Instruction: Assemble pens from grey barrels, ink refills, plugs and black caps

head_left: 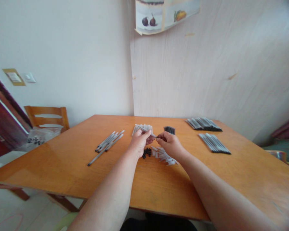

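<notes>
Over the middle of the table, my left hand (141, 139) is closed around a pale pen (142, 128) that slants down to the right. My right hand (169, 141) pinches at the pen's lower right end, where a small dark tip shows; its fingers hide the detail. Just below my hands lie a small pile of black plugs (147, 153) and a heap of white pen caps (164, 156). Behind my left hand is a row of white barrels (149, 127). A bundle of dark refills (170, 130) lies behind my right hand.
Several pens with black ends (109, 141) lie loosely on the left of the wooden table (69, 160). Two groups of capped pens, a far one (203, 123) and a nearer one (214, 143), lie on the right. A wooden chair (47, 120) with a plastic bag (42, 136) stands at left.
</notes>
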`<state>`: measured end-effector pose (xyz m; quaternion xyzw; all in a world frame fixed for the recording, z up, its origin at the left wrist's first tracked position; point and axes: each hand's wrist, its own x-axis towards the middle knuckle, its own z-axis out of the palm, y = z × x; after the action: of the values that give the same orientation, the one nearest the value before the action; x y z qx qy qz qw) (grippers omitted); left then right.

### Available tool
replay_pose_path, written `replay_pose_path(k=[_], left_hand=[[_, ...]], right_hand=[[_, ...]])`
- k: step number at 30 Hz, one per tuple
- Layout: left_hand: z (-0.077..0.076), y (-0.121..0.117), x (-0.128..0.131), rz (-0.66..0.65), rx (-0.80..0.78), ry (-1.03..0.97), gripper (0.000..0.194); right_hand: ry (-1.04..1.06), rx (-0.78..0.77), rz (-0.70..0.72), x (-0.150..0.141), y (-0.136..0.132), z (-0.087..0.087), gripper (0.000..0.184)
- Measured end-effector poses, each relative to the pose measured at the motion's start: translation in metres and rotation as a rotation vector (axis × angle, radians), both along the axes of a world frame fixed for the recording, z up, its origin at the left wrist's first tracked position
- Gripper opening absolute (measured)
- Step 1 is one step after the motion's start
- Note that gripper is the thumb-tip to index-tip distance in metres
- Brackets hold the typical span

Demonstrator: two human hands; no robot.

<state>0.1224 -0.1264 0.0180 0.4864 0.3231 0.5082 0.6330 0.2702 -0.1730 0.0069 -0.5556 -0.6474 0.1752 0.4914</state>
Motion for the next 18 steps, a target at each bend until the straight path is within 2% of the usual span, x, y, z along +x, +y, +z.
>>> replay_pose_path(k=[8,13,18], left_hand=[[-0.0006,-0.0004,-0.0004,0.005,-0.003,-0.018,0.024],[-0.0008,-0.0005,0.0001,0.012,-0.012,-0.012,0.026],[-0.0007,-0.0004,0.0002,0.016,-0.013,-0.028,0.027]], right_hand=[[-0.005,-0.054,0.012,0.003,0.0028,-0.0032,0.028],[-0.018,-0.008,-0.026,0.0024,0.0013,-0.0015,0.019],[0.019,-0.049,-0.002,0.0031,0.0035,-0.0038,0.025]])
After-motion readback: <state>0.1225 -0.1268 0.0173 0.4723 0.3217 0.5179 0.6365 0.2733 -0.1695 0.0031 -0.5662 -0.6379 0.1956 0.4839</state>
